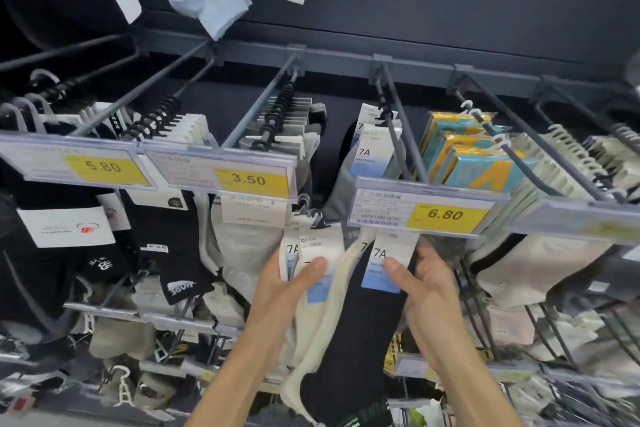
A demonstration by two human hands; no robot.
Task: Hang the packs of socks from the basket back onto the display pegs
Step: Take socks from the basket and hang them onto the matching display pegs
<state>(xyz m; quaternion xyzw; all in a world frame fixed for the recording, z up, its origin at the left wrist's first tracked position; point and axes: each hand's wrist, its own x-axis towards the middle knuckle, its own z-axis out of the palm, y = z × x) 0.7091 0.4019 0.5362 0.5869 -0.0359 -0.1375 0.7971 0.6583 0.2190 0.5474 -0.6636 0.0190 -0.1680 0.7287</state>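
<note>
Sock aisle: left hand [287,288] grips pale 7A packs [322,243], right hand [427,288] pinches dark pack [367,308] just under 6.80 price tag [422,210]. Risk: tag hides peg [397,146] tip, hook may miss, pack drop; left bundle could slip; basket out of view.

dark sock pack [367,315] top: behind 6.80 tag [426,211] | far-right tag [602,227]: blurred

The left hand [277,291] grips 2 sock packs [323,244] by their 7A labels, thumb across the front, black hooks [318,218] standing free above. The right hand [429,291] pinches the label of a dark sock pack [370,322] just under the 6.80 price tag [445,215]. Above it, a peg [398,135] carries 2 hanging 7A packs [370,152].
</note>
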